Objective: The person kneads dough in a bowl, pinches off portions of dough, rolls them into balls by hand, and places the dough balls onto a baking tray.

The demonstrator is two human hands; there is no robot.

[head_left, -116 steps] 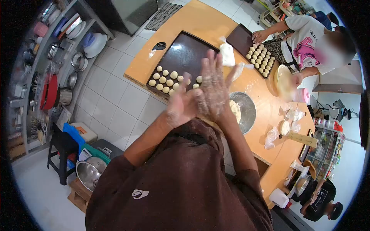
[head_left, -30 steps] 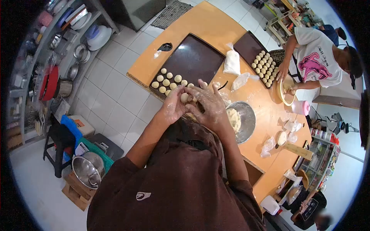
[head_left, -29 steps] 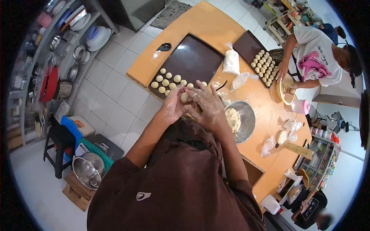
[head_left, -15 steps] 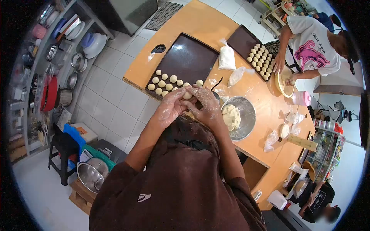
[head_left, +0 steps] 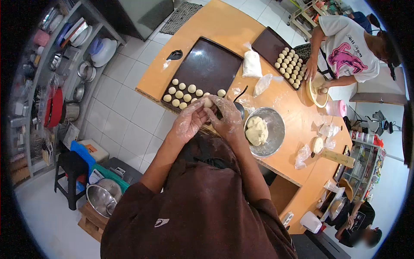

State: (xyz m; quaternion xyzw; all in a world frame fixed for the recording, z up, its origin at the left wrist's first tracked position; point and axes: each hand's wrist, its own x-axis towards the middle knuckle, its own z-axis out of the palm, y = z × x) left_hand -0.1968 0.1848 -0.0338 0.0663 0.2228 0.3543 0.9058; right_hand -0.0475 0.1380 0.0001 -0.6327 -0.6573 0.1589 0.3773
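Floury and close together, my left hand (head_left: 188,121) and my right hand (head_left: 227,117) hold a small pale dough ball (head_left: 208,102) between their fingertips. Both hands are over the near edge of a dark tray (head_left: 207,63), where several dough balls (head_left: 182,86) lie at its lower left. Right of my right hand, a metal bowl (head_left: 276,137) contains a large lump of dough (head_left: 257,131). A dark pan-like object with a thin handle (head_left: 241,93) is partly hidden behind my right hand.
Across the wooden table (head_left: 284,164), a co-worker (head_left: 349,52) has their hands at a yellow bowl (head_left: 317,93), beside a second tray (head_left: 267,45) of dough balls. A bag of white powder (head_left: 252,64) stands between the trays. Another person (head_left: 360,222) is at lower right.
My hands have come closer around the dough ball, and my right hand's fingers, spread before, are now curled in. The bowl and its dough lump are more fully in view.
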